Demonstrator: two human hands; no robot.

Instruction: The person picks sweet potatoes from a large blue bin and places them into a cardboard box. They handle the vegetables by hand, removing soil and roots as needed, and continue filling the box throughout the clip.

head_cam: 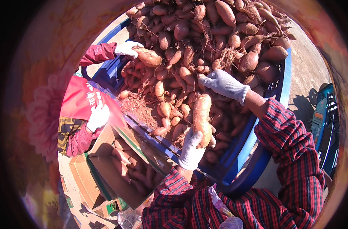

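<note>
My left hand [192,150], in a white knit glove, grips the lower end of a large, pale tan sweet potato [202,117]. The sweet potato stands nearly upright, with small root stubs on its skin. Above and to the right of its top end is my gloved right hand [226,85], fingers curled closed. A thin root strand hangs near those fingertips, but I cannot tell whether they pinch it. Beneath both hands, a heap of sweet potatoes [182,30], many with stringy roots, fills a blue slatted cart bed [248,143].
At left, a co-worker's gloved hand [128,48] holds a sweet potato [148,57]; their other hand [99,116] is by an open cardboard box [116,169] containing sweet potatoes. The cart's blue rail [288,74] runs along the right. A teal vehicle part [319,114] stands beyond it.
</note>
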